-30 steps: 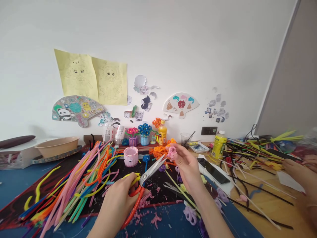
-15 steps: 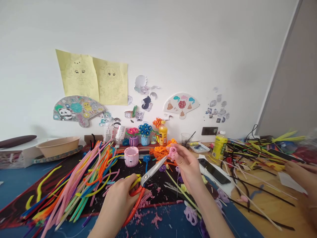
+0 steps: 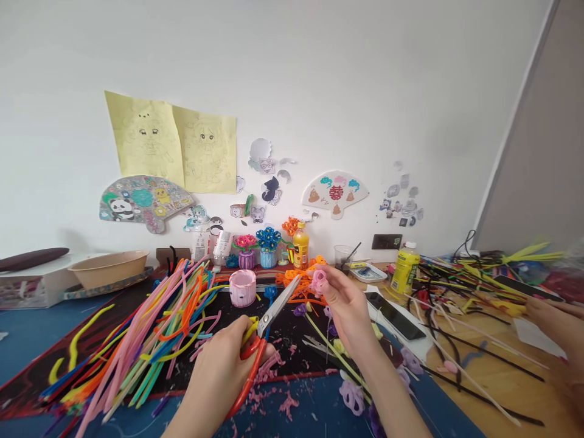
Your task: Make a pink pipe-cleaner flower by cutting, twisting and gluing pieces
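Left hand (image 3: 223, 359): clamped on the scissors (image 3: 279, 308) by the red handles, over the front edge of the black mat (image 3: 289, 331). Blades look shut or nearly so, aimed up and right; tip just beside the curl, apparently not touching. Yellow strip (image 3: 252, 327) at those fingers, can't tell if gripped.

Right hand (image 3: 349, 307): thumb and finger pinched on the pink curl (image 3: 319, 281), raised above the mat's right half. Fingertip-only hold probably keeps it in sight and exposed on the blade side. Scissors angle looks chosen to meet it there.

Pink scraps (image 3: 274, 363) lie along the mat's front edge, some past it on the blue table (image 3: 31, 340); likely just where cuttings drop. Pipe cleaners (image 3: 132, 350) heaped along the mat's left edge, presumably for reach and to spare the middle. Pink pot (image 3: 243, 293) upright toward the mat's back edge, likely out of the hands' way.
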A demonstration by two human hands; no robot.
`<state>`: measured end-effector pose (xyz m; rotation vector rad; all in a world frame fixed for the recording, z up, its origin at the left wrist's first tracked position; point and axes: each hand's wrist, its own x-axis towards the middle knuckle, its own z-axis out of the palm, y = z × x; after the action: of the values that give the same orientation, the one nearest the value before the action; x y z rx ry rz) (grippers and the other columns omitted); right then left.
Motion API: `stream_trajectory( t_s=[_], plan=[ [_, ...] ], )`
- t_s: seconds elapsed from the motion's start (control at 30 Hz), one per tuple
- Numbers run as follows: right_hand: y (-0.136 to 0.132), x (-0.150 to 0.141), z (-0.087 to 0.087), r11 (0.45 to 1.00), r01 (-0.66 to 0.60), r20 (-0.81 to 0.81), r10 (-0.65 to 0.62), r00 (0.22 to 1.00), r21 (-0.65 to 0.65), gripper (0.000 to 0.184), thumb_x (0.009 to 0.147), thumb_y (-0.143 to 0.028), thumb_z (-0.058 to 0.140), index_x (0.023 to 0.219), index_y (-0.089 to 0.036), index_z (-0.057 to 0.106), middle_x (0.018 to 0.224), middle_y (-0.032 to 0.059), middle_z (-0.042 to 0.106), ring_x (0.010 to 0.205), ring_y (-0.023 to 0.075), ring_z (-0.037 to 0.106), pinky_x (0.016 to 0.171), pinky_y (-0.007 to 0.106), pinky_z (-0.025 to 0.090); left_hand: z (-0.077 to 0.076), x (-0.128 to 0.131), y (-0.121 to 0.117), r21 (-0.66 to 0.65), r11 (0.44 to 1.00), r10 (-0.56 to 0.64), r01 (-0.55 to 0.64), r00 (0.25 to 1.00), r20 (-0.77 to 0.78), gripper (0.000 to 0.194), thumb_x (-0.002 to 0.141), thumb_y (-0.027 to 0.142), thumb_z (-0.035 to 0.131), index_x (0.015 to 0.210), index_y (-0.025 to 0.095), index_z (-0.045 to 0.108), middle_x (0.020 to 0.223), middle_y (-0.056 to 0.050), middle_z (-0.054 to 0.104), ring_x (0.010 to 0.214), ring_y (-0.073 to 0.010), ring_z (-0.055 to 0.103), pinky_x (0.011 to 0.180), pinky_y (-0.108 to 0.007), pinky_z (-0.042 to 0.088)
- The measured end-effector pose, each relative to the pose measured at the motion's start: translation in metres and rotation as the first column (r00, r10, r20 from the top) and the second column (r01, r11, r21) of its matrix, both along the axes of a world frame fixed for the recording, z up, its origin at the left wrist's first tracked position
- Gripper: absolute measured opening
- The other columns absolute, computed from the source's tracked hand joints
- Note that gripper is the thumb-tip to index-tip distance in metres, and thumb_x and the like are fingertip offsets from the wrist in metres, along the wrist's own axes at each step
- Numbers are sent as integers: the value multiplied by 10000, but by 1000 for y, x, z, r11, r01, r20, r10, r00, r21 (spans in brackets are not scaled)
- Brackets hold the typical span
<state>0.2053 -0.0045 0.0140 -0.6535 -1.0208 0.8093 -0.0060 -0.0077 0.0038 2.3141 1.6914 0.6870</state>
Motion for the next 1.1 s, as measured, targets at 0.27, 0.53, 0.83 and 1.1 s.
stream_trajectory(
  t_s=[0.27, 0.53, 0.83, 1.1],
  plan=[
    [-2, -1, 2, 999, -33, 44, 33, 998, 6, 350, 738, -409, 781, 1032, -230, 714, 1072, 75, 718, 1006, 220, 642, 926, 354, 497, 5, 3, -2, -7, 1000, -17, 17, 997, -77, 235, 828, 387, 497, 727, 238, 346, 767, -7, 614, 716, -201, 577, 594, -242, 289],
    [-3, -3, 3, 999, -37, 67, 37, 997, -2, 327, 737, -409, 779, 1009, -236, 723, 1041, 67, 728, 974, 213, 647, 878, 332, 514, 2, 3, -1, -30, 999, -45, 42, 995, -88, 245, 834, 413, 540, 733, 236, 404, 781, -9, 654, 725, -211, 604, 593, -239, 293],
    [-4, -2, 5, 999, -35, 85, 36, 996, -6, 331, 740, -409, 774, 1014, -230, 721, 1060, 70, 719, 977, 218, 644, 874, 338, 519, -2, 2, 1, -7, 999, -54, 53, 991, -124, 224, 849, 446, 526, 778, 234, 513, 765, -21, 680, 750, -231, 639, 590, -239, 294],
    [-2, -2, 2, 999, -35, 67, 35, 997, -6, 356, 733, -419, 781, 1024, -225, 715, 1048, 81, 726, 993, 226, 650, 907, 357, 511, -1, 3, -1, -13, 999, -43, 41, 990, -138, 279, 844, 434, 518, 674, 226, 441, 683, -14, 643, 682, -210, 615, 568, -241, 276]
  ],
)
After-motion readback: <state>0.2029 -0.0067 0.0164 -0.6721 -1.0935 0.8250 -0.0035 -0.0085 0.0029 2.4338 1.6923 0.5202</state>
